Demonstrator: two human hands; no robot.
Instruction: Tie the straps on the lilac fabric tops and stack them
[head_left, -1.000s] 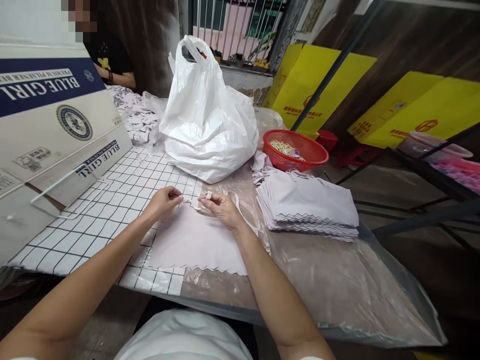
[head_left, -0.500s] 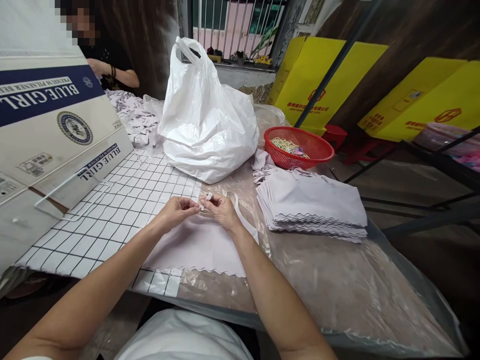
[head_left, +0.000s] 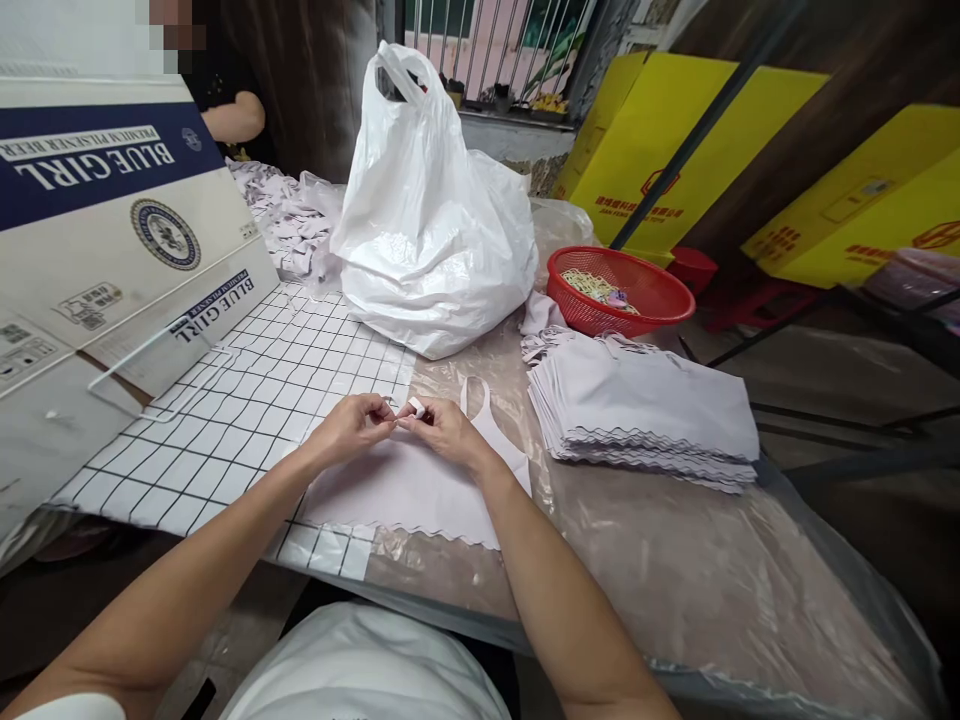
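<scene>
A pale lilac cloth bag (head_left: 405, 490) with a zigzag bottom edge lies flat on the table in front of me. My left hand (head_left: 349, 428) and my right hand (head_left: 442, 428) meet at its top edge, both pinched shut on the bag's thin white drawstring (head_left: 405, 408). A white band wraps one right fingertip. A loop of the string (head_left: 480, 405) curls to the right of my right hand.
A stack of the same bags (head_left: 645, 410) lies to the right. Behind it stands a red basket (head_left: 622, 290). A full white plastic bag (head_left: 431, 220) sits at the back, a Blue Girl carton (head_left: 112, 240) at the left. Another person (head_left: 225, 100) sits behind it.
My two hands have drawn closer together, from apart along the bag's top edge to almost touching. The view has shifted slightly.
</scene>
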